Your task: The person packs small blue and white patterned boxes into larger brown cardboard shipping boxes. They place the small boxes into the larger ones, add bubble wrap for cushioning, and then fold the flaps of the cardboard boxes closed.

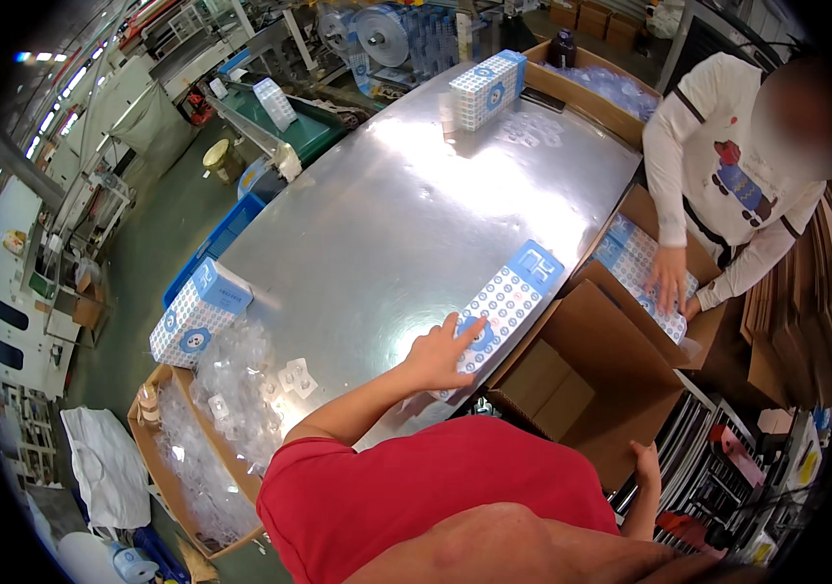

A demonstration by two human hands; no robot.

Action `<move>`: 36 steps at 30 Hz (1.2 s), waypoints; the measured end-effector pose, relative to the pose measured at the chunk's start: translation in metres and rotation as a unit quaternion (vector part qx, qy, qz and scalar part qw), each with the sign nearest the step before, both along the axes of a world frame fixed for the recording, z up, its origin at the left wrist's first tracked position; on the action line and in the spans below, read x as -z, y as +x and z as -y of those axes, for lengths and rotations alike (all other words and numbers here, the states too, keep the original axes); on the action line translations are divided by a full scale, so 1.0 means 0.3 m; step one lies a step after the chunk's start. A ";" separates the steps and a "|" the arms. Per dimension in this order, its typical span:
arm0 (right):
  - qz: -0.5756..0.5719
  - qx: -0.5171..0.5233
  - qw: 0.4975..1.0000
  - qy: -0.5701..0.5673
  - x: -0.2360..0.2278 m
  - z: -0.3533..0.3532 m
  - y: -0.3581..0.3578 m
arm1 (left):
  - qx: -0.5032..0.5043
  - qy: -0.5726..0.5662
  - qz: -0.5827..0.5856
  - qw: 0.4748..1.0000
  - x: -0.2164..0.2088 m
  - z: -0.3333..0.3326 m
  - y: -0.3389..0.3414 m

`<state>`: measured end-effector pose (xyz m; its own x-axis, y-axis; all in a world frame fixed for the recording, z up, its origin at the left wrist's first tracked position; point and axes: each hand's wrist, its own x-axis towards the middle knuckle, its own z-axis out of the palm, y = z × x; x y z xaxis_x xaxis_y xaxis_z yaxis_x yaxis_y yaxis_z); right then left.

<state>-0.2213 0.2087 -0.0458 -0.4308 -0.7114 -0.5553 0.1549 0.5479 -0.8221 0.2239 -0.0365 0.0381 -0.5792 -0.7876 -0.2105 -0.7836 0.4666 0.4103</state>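
Left grip (438, 352) rests flat on blue-white patterned package (506, 303).

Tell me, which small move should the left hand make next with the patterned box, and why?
Probably slide the patterned box toward the open carton. The left hand lies flat on its near end, ungripped, at the table edge beside the carton; the right hand rests on a flap.

A factory packing floor: a long steel table (406, 209) fills the middle, a green conveyor (284, 122) and roll-fed machinery (377, 34) stand at the upper left, and open cardboard cartons (586, 375) and flattened cardboard stacks (810, 302) crowd the right.
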 end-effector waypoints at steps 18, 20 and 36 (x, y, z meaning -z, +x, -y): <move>-0.004 0.049 0.999 -0.009 0.009 -0.011 0.008 | -0.224 -0.257 0.000 0.940 0.140 0.914 0.150; -0.018 0.059 0.998 0.014 -0.010 0.000 0.022 | -0.280 -0.291 0.039 0.914 0.080 1.097 0.184; -0.599 -0.294 0.726 -0.168 -0.399 0.491 0.305 | 0.009 -0.102 0.003 0.995 0.033 0.446 0.316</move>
